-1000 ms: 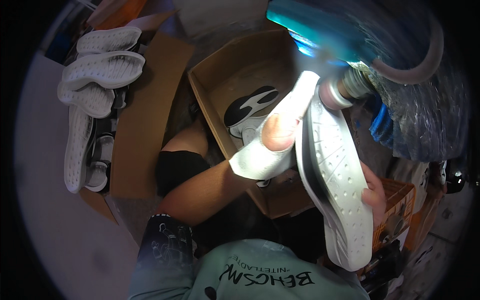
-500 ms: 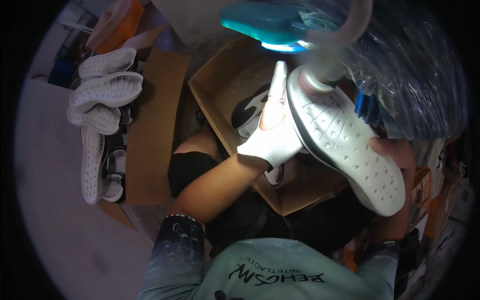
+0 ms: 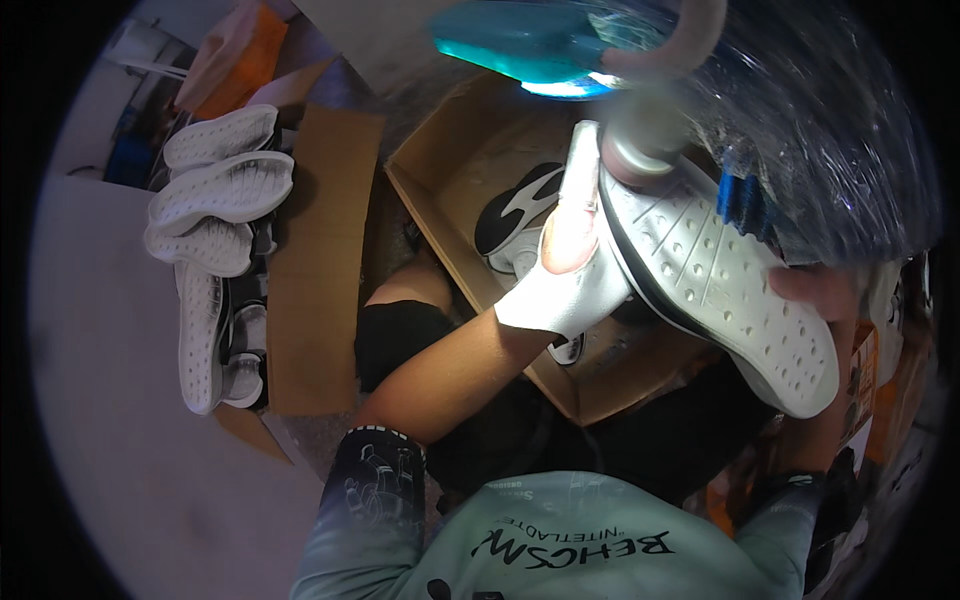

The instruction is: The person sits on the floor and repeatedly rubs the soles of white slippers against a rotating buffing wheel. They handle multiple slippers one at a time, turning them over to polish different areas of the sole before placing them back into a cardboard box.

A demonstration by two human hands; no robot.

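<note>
Sole, displacement: white dimpled sole (image 3: 725, 275) has swung since the earlier frame, its lower end now farther out to the person's right.
Sole, position: aslant, covering the right side of the open cardboard box (image 3: 440, 220); upper end at the pale round tool head (image 3: 640, 150), contact unclear.
Left grip: left hand (image 3: 572, 280), white-covered with some skin showing, gripping the sole's dark-rimmed side; most fingers hidden.
Right grip: right hand (image 3: 820, 290), bare, gripping the opposite side.
Lamp: teal lamp (image 3: 510, 45), lit beneath, beyond the left hand.
Box contents: black-and-white sole (image 3: 520, 208) toward the left edge.
Left stack: white soles (image 3: 220, 190) beside a cardboard flap (image 3: 325, 260).
</note>
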